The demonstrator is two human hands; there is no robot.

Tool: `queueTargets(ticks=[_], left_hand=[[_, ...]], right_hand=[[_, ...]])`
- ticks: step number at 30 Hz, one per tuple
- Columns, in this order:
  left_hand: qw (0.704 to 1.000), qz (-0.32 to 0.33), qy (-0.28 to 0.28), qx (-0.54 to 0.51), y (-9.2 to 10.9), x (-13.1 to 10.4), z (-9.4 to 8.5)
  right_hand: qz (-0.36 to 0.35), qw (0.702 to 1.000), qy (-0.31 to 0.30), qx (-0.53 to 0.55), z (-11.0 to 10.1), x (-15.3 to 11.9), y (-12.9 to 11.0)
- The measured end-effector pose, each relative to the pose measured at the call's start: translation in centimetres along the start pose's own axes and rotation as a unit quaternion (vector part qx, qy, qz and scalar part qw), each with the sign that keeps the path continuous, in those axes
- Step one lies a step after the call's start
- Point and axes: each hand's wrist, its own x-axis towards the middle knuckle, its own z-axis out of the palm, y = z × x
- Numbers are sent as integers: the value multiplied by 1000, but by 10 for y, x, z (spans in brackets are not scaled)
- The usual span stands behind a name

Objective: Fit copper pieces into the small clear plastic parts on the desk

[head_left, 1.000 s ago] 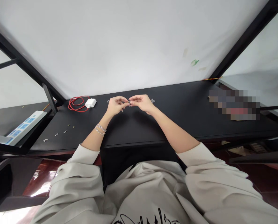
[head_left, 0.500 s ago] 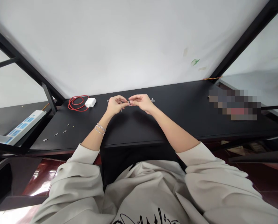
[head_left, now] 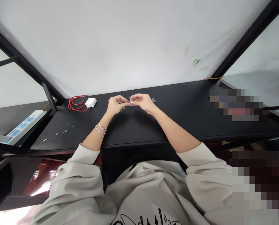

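My left hand (head_left: 117,104) and my right hand (head_left: 142,102) meet fingertip to fingertip above the back middle of the black table (head_left: 176,118). Between them, pinched from both sides, is a small grey metallic piece (head_left: 129,101); its kind is too small to make out. Both hands are closed, and the fingers cover most of the piece. Just right of my right hand a small clear or grey object (head_left: 153,100) lies on the table. Another such bit (head_left: 108,100) peeks out behind my left hand.
A white charger (head_left: 91,102) with a coiled red cable (head_left: 75,104) lies at the back left. Several tiny metallic pieces (head_left: 65,131) are scattered at the left front. A white power strip (head_left: 24,126) stands further left. A pixelated patch (head_left: 236,104) hides something on the right.
The hands hold nearly the same place; the fingertips have shifted slightly around the small piece. A pixelated patch now covers the lower right corner.
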Motion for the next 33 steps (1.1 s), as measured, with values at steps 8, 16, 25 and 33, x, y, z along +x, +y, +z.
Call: queueTargets(ticks=[8,16,25,33], left_hand=[[1000,12,7,13,-3,0,-2],[999,15,23,15,-3,-1,-1],[999,14,36,23,-4,-2,-1],[999,27,34,16,-4,-2,0]], right_hand=[[5,1000,-1,6,0,-1,-2],[8,1000,2,11,1,-2,-1],[9,1000,6,15,3,-4,-2],[5,1000,5,9,3,-5,-1]])
